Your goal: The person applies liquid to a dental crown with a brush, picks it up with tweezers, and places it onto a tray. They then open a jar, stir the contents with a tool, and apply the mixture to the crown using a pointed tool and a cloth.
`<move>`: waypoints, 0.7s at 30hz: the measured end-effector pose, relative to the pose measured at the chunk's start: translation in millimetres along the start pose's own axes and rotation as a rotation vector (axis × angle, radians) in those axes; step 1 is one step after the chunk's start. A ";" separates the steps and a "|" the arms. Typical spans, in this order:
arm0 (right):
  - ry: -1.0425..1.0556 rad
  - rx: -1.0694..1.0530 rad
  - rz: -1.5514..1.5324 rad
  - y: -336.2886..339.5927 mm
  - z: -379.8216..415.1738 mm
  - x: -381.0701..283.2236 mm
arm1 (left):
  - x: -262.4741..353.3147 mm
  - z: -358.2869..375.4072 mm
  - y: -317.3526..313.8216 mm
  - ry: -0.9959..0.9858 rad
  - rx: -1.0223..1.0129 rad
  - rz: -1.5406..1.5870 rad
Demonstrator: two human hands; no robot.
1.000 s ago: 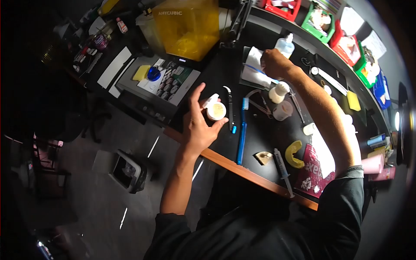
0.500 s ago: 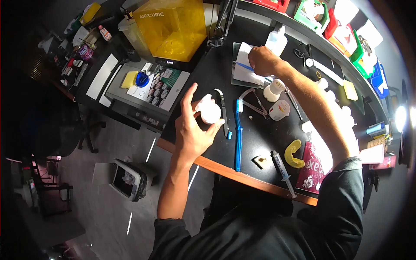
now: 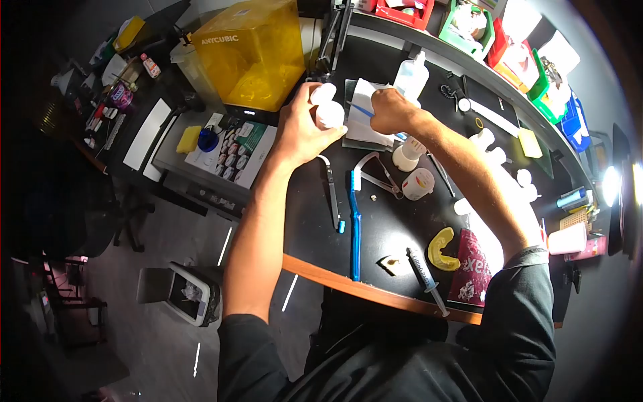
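Observation:
My left hand holds a small white jar with its white lid flipped up, at the left of a glass plate with white paper. My right hand is closed on a thin blue-handled tool above that paper. Behind my right hand stands a clear squeeze bottle. Nearer to me are a cream bottle and a white labelled jar on the black tabletop. The tool's far end is too small to make out.
A blue toothbrush, black-handled tweezers, a metal caliper, a syringe and a yellow arch-shaped piece lie in front. A yellow printer cover stands at the left, coloured bins at the back.
My left hand has moved up and away from me with the jar, closer to the paper. The blue-handled tool in my right hand has shifted slightly. The whole view has shifted a little.

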State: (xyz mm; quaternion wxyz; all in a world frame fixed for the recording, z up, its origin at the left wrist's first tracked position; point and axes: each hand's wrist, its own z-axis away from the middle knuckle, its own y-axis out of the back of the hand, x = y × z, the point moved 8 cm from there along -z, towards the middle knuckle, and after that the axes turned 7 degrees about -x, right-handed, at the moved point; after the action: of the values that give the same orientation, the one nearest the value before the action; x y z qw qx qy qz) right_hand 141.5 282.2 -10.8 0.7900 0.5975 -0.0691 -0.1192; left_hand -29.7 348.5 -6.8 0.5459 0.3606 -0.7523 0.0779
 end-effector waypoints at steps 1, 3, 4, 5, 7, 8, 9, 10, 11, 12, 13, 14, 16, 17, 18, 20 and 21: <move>-0.015 0.053 -0.067 5.0 4.7 4.2 | 0.7 3.0 -2.1 -0.018 -0.028 -0.101; -0.039 0.175 -0.201 24.5 17.5 5.7 | 2.5 9.1 -1.1 -0.013 0.010 -0.115; -0.052 0.196 -0.186 36.5 28.1 3.4 | 8.2 12.4 -0.5 -0.044 0.022 -0.167; -0.044 0.220 -0.178 46.2 35.9 2.4 | 9.4 13.9 0.4 -0.059 0.041 -0.210; 0.085 0.541 -0.244 69.6 72.9 2.2 | 21.2 19.0 0.5 -0.098 0.070 -0.295; 0.074 0.541 -0.321 77.4 87.5 -2.2 | 26.8 20.4 0.4 -0.110 0.091 -0.311; 0.062 0.541 -0.397 88.9 106.2 -7.6 | 29.2 21.6 -0.7 -0.108 0.092 -0.329; 0.112 0.547 -0.393 97.0 123.4 -17.6 | 30.7 21.8 -1.7 -0.128 0.093 -0.355; 0.162 0.551 -0.388 101.1 137.3 -25.9 | 32.1 22.0 -3.6 -0.147 0.095 -0.379; 0.221 0.552 -0.413 100.7 144.8 -31.6 | 33.3 21.7 -5.1 -0.142 0.092 -0.350; 0.174 0.493 -0.510 96.6 148.1 -35.1 | 35.6 21.8 -6.8 -0.136 0.087 -0.319; 0.192 0.475 -0.488 93.0 150.1 -40.9 | 35.8 21.8 -9.1 -0.129 0.080 -0.289; 0.138 0.429 -0.545 81.0 148.0 -46.1 | 37.3 22.7 -11.3 -0.184 0.082 -0.272; 0.115 0.408 -0.530 73.2 142.9 -45.7 | 38.1 23.2 -12.0 -0.212 0.085 -0.264; 0.132 0.408 -0.524 69.3 139.1 -46.7 | 39.6 23.7 -11.9 -0.264 0.108 -0.240; 0.146 0.395 -0.535 61.7 132.6 -47.8 | 40.7 23.5 -12.8 -0.296 0.102 -0.220; 0.138 0.389 -0.538 61.1 132.0 -48.7 | 41.1 23.8 -12.5 -0.310 0.101 -0.211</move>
State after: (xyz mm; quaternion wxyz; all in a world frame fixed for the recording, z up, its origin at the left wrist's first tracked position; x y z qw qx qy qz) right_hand 67.9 188.7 86.0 0.6043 0.7404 0.1233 -0.2672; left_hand -45.9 308.5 16.5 0.4096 0.4721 -0.7806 0.0017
